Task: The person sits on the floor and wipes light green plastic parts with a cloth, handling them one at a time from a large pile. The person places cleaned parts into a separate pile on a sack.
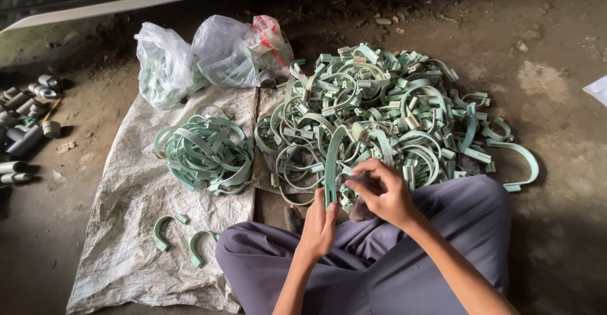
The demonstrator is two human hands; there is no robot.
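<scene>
I sit cross-legged on the ground in grey trousers. My left hand (320,221) grips the lower end of a long curved pale green plastic clamp (332,163) that stands up in front of me. My right hand (382,190) is closed over a small part at the clamp's side, just right of the left hand; what it pinches is blurred. Right behind both hands lies a big loose heap of the same green clamps (386,112).
A smaller neat stack of clamps (205,152) rests on a grey woven sack (126,226), with two single clamps (165,228) near my knee. Two plastic bags (190,59) of parts sit behind. Grey pipe fittings (25,131) lie at far left. Dirt floor lies to the right.
</scene>
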